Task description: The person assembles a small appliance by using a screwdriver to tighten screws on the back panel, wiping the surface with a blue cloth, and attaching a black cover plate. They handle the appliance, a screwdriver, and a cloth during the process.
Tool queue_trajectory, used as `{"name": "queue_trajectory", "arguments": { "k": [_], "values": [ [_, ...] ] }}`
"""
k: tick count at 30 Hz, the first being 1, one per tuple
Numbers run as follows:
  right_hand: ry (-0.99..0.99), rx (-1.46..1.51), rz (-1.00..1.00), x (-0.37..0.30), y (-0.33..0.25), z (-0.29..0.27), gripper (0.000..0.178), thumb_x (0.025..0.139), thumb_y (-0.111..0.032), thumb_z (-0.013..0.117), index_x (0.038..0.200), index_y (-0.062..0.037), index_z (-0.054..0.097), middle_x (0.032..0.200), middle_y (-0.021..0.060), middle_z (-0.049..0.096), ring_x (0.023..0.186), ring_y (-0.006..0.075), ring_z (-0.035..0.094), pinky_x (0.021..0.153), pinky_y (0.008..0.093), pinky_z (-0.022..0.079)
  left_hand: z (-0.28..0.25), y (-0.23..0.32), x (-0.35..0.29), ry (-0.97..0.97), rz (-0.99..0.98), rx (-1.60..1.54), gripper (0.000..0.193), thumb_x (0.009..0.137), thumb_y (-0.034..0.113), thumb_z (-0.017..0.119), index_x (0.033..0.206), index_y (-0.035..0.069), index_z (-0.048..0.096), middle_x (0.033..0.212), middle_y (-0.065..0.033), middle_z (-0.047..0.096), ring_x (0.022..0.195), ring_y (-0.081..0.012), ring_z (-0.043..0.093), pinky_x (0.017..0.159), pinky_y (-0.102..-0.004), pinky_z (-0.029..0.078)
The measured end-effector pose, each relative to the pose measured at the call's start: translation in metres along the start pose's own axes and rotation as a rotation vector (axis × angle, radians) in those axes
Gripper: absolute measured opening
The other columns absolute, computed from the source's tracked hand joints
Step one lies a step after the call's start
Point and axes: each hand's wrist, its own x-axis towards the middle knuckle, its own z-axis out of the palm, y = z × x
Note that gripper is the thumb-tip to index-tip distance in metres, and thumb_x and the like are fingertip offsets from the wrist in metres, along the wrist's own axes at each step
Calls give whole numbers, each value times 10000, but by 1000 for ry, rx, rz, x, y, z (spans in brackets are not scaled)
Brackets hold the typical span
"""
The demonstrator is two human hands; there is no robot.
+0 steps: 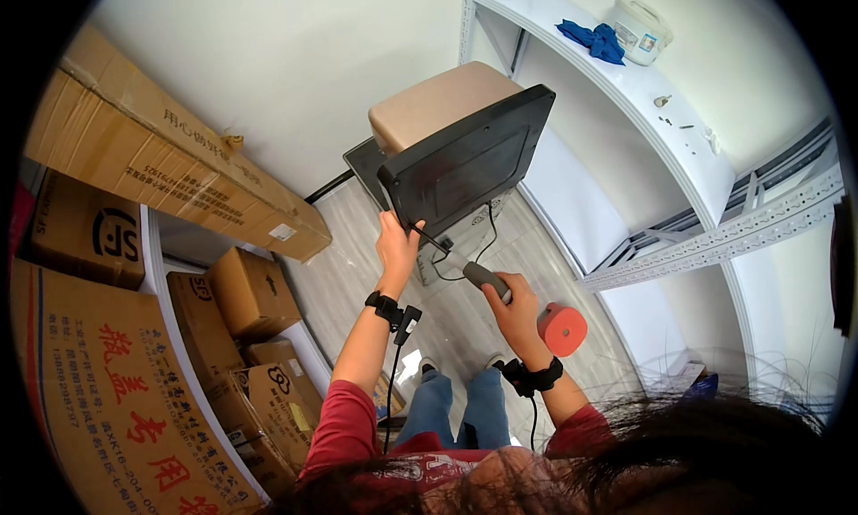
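A boxy appliance with a beige body [447, 104] and a black panel [469, 162] stands tilted in front of me. My left hand [396, 251] grips the panel's lower left corner, its fingers partly hidden behind the edge. In my right hand [515, 302] is a grey-handled screwdriver [483, 280]. Its thin dark shaft points up and left to the same corner, close to my left thumb; whether the tip touches the panel I cannot tell. A black cable [492, 225] hangs below the panel. Both wrists wear black straps with cables.
Cardboard boxes [183, 158] fill the left side, several on a white shelf. White metal shelving [626, 77] stands at right, bearing a rice cooker [640, 33], a blue cloth [593, 41] and small parts. A red round-topped object [562, 329] is beside my right forearm, above the wood-look floor [349, 247].
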Motion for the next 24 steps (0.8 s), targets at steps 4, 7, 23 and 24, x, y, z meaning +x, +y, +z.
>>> {"name": "queue_trajectory", "arguments": {
  "k": [4, 7, 23, 24],
  "values": [
    [36, -10, -84, 0, -14, 0, 389, 770, -179, 694, 1076, -2, 534, 826, 169, 584, 709, 322, 596, 597, 383, 459, -1, -1, 1, -44, -40, 1, 457, 784, 288, 702, 1032, 31, 416, 930, -113, 464, 755, -333, 565, 611, -403, 456],
    [-18, -47, -163, 1, -8, 4, 293, 801, -183, 655, 1004, 0, 550, 801, 179, 592, 697, 344, 595, 597, 406, 463, 0, -1, 0, -37, -49, 20, 460, 781, 290, 704, 1035, 33, 419, 934, -112, 464, 754, -332, 566, 611, -402, 459],
    [-119, -17, 10, -8, 3, 0, 264, 889, -261, 526, 846, -14, 605, 656, 197, 584, 613, 378, 580, 550, 421, 438, 0, 0, -1, -36, -87, 0, 459, 771, 261, 714, 1045, 41, 418, 973, -122, 466, 802, -346, 564, 637, -418, 455],
    [-125, -26, 0, -8, 3, -1, 263, 887, -263, 529, 850, -14, 606, 662, 196, 585, 616, 377, 580, 550, 420, 439, 0, -1, -2, -38, -94, 5, 458, 768, 255, 717, 1043, 42, 419, 974, -122, 466, 804, -345, 563, 635, -418, 454]
  ]
}}
